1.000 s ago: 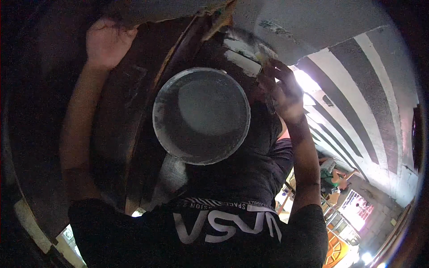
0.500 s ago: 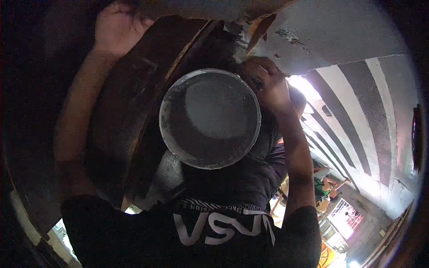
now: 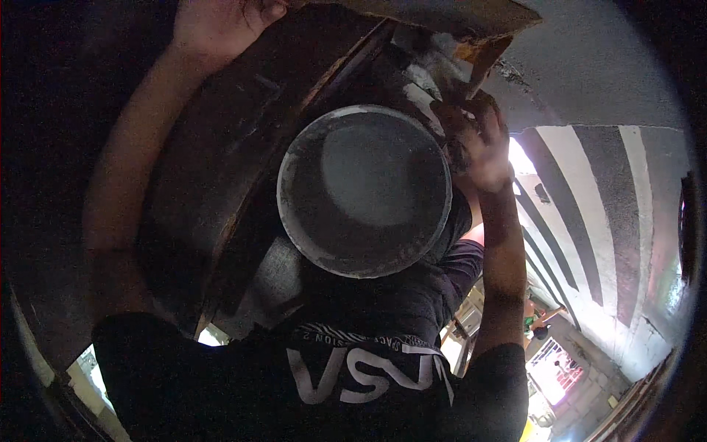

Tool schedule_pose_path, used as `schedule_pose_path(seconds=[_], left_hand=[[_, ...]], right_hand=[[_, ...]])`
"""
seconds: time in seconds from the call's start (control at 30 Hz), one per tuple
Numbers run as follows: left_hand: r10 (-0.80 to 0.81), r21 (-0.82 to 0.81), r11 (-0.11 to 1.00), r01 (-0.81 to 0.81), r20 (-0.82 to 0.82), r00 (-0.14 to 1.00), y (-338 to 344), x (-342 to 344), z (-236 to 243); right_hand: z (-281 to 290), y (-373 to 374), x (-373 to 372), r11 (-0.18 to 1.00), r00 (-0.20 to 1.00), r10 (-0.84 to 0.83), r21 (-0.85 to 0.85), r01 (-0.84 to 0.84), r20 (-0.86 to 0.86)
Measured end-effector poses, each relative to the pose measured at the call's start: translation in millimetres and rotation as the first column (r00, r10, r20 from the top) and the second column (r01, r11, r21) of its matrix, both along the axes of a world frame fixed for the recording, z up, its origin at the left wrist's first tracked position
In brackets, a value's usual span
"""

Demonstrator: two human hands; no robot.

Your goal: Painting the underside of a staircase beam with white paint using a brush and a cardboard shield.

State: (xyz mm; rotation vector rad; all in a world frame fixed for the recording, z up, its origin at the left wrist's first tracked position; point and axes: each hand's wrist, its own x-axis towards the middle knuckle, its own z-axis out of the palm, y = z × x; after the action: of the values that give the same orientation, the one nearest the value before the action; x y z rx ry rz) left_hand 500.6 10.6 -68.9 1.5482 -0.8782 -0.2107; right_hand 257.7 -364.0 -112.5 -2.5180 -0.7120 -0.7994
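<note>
A round, dark grey bucket (image 3: pixel 368 177) with a pale, crusted rim is in the middle, its wide mouth facing me. My right hand (image 3: pixel 482 147) is just right of that rim, fingers bent and closed in deep shade. Whatever they hold cannot be made out. Above these fingers a splintered brown wood piece (image 3: pixel 490 62) hangs down. My left hand (image 3: pixel 217 33) is raised at the upper left, palm showing, with a bent finger at the edge of a brown wooden board (image 3: pixel 442 16). The picture's upper edge cuts off its other fingers.
A long dark panel (image 3: pixel 243 140) with a rough brown edge slants down left of the bucket. Grey ceiling (image 3: pixel 596 66) and a wall with black and white stripes (image 3: pixel 589 214) lie to the right. A bright barred window (image 3: pixel 556 368) shows at the lower right.
The bucket and my right hand appear farther right in the view. My left hand appears higher and slightly right. The whole background has shifted as well.
</note>
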Motion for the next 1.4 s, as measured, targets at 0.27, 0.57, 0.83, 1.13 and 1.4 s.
schedule_pose_path(seconds=[0.27, 0.57, 0.83, 1.13, 1.4], left_hand=[[0.089, 0.132, 0.986, -0.105, 0.122, 0.989, -1.2, -4.2, 6.1], [0.158, 0.26, 0.935, -0.24, 0.302, 0.94, -2.4, -6.0, 10.2], [0.183, 0.339, 0.87, -0.357, 0.451, 0.873, -0.7, -7.1, 11.6], [0.183, 0.393, 0.79, -0.471, 0.582, 0.793, 0.3, -6.9, 10.8], [0.169, 0.415, 0.739, -0.53, 0.648, 0.743, 2.6, -5.0, 15.2]], right_hand=[[-16.7, -0.2, -3.9, 0.995, 0.945, -0.095, -0.017, 0.094, -0.312], [-14.0, -1.3, -7.0, 0.997, 0.987, -0.048, 0.051, 0.056, -0.155], [-18.8, 2.6, -7.9, 0.993, 0.99, -0.07, 0.1, 0.058, 0.121], [-58.6, -22.4, -18.3, 0.962, 0.999, -0.048, -0.27, 0.039, -0.026], [-63.8, -14.7, -18.1, 0.995, 0.997, 0.036, -0.094, -0.029, 0.074]])
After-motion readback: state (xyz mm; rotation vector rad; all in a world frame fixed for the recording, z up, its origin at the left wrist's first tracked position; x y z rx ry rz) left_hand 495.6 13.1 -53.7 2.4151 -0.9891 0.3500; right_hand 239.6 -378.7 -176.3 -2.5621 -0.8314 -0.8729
